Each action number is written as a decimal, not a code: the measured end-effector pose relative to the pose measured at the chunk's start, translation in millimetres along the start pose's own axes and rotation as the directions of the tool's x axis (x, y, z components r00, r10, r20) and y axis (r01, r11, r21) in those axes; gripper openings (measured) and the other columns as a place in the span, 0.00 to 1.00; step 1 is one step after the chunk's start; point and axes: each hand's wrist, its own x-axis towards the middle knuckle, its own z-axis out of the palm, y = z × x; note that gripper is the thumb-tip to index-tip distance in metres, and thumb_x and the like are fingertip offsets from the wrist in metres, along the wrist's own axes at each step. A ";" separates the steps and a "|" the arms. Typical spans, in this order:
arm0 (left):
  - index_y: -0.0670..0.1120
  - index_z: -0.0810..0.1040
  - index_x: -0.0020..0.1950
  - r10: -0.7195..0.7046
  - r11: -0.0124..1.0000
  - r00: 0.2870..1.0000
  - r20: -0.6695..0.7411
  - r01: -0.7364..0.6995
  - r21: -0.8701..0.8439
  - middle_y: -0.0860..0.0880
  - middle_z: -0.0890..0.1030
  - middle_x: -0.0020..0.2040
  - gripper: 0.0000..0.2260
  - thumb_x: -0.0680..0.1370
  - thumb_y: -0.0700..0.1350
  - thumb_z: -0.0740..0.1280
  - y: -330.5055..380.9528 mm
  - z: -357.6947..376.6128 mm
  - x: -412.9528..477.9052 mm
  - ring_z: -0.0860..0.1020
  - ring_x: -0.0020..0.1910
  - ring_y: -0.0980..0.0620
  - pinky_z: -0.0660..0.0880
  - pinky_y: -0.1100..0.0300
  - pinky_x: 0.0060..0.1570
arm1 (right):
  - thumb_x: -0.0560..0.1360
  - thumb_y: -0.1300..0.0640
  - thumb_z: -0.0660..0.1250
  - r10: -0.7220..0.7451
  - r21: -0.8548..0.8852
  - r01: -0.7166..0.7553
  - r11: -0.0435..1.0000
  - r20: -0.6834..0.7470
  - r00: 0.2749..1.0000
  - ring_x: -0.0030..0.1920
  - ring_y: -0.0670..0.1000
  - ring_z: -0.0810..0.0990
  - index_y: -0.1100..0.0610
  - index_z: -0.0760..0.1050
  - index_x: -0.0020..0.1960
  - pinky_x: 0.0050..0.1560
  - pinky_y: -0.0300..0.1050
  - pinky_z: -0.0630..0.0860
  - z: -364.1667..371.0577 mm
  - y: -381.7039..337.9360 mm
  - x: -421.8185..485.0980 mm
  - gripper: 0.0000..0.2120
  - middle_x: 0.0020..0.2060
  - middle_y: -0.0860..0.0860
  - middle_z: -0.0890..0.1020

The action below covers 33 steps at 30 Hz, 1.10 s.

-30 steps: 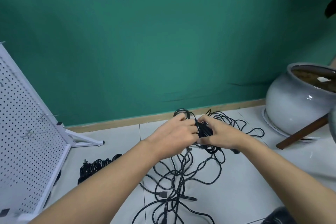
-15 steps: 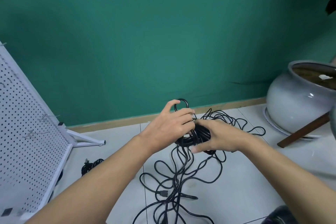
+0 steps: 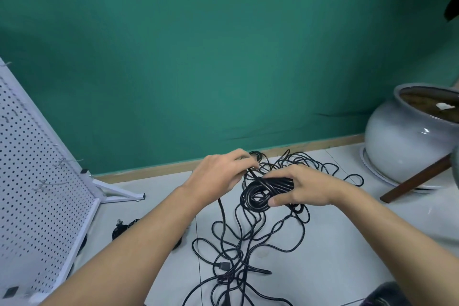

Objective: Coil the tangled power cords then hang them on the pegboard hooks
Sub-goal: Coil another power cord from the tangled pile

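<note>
My right hand [image 3: 306, 187] grips a partly wound coil of black power cord [image 3: 258, 194], thumb under it and fingers over the top. My left hand [image 3: 218, 172] pinches a loose strand of the same cord just left of the coil. Below both hands a tangle of black cords [image 3: 238, 251] sprawls over the white floor, with a plug [image 3: 223, 266] lying in it. The white pegboard [image 3: 32, 181] leans at the left, with wire hooks [image 3: 62, 161] sticking out of it.
A small coiled black cord [image 3: 121, 227] lies by the pegboard's foot [image 3: 119, 191], partly behind my left forearm. A large grey ceramic pot [image 3: 407, 139] stands at the right with a brown wooden stick [image 3: 417, 179] leaning against it. A teal wall runs behind.
My left hand has dropped from above the coil to its left side, drawing a strand along. The coil in my right hand has grown and turned flatter.
</note>
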 end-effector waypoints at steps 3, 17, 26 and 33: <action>0.56 0.79 0.64 -0.012 0.995 0.999 -0.041 0.008 -0.097 0.60 0.81 0.61 0.15 0.81 0.40 0.67 0.5 0.5 3.0 0.83 0.45 0.50 0.80 0.54 0.41 | 0.74 0.54 0.79 -0.014 0.165 0.000 0.986 0.079 0.997 0.46 0.48 0.84 0.46 0.82 0.62 0.50 0.47 0.80 -4.4 -7.0 -2.1 0.17 0.49 0.45 0.88; 0.51 0.81 0.50 -0.351 0.727 0.851 0.391 0.511 -0.459 0.55 0.84 0.44 0.13 0.80 0.34 0.63 -28.4 24.9 -14.9 0.82 0.36 0.54 0.82 0.50 0.44 | 0.71 0.62 0.79 -0.102 0.479 0.152 0.865 -0.128 0.986 0.60 0.53 0.83 0.53 0.80 0.65 0.62 0.44 0.78 -3.0 -22.7 -7.2 0.23 0.59 0.53 0.85; 0.54 0.74 0.47 -0.269 0.681 0.787 0.556 0.563 -0.468 0.56 0.87 0.48 0.12 0.83 0.39 0.59 7.0 26.6 -2.3 0.72 0.33 0.50 0.74 0.51 0.39 | 0.71 0.63 0.80 0.066 0.477 0.159 0.864 -0.423 0.904 0.48 0.46 0.84 0.56 0.72 0.60 0.53 0.38 0.78 3.9 -12.0 6.2 0.24 0.53 0.52 0.85; 0.49 0.67 0.60 -0.243 0.736 0.807 0.538 0.515 -0.440 0.51 0.84 0.42 0.06 0.84 0.43 0.56 42.6 17.3 12.1 0.78 0.46 0.50 0.74 0.55 0.47 | 0.69 0.49 0.82 0.104 0.122 -0.033 0.992 -0.642 0.760 0.60 0.44 0.75 0.49 0.72 0.59 0.58 0.40 0.66 3.2 23.0 20.2 0.25 0.57 0.45 0.80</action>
